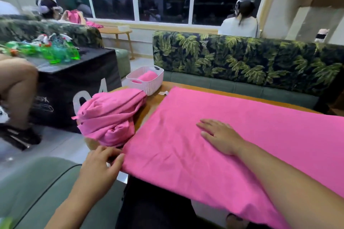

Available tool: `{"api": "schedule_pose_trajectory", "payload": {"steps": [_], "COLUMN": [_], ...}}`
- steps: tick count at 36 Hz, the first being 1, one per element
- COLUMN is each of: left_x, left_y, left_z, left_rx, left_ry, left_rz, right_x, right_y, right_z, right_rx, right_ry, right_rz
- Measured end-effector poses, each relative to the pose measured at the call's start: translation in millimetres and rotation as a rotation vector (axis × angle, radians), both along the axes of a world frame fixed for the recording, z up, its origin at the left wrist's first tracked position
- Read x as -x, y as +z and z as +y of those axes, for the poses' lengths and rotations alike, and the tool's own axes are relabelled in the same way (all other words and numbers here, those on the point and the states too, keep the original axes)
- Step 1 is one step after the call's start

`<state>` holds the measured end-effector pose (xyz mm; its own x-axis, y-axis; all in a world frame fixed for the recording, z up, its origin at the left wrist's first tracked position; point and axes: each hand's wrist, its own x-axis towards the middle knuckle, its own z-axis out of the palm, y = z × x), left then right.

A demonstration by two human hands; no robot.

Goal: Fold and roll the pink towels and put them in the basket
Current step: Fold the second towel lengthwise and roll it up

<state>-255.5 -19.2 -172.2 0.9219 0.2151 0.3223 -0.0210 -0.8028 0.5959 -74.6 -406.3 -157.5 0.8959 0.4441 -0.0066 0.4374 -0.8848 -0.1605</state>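
Right hand [221, 135] is pressing flat, fingers straight, on the pink towel [186, 154] spread mid-frame on the worktop [149, 106] while the left hand [98, 165] is curling its fingers [119, 158] at the corner (grip unclear), so I'm thinking smooth out wrinkles before folding.

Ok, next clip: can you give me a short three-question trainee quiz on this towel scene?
1. True or false: the right hand lies flat on the spread towel.
2. What is in the basket? A) a pink towel B) a cup C) nothing
3. Fill in: the heap of towels lies to the ___ of the spread towel.

Key: 1 true; 2 A; 3 left.
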Motion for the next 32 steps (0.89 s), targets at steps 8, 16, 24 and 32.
{"api": "schedule_pose_trajectory", "payload": {"steps": [8,16,24,32], "left_x": [18,-2,-26,-46], "left_y": [11,16,45,58], "left_z": [22,24,-9,-29], "left_rx": [-0.154,-0.074,0.605,0.717], "left_ry": [-0.398,-0.319,-0.266,-0.141], "left_rz": [0.012,-0.147,-0.157,-0.151], "right_x": [2,-2,-4,-4], "right_y": [0,-6,-6,-6], "right_z": [1,-2,-2,-3], "right_rx": [-0.010,-0.016,-0.019,-0.007], "right_ry": [-0.007,0.001,0.008,0.014], "right_rz": [-0.013,-0.013,-0.019,-0.008]}}
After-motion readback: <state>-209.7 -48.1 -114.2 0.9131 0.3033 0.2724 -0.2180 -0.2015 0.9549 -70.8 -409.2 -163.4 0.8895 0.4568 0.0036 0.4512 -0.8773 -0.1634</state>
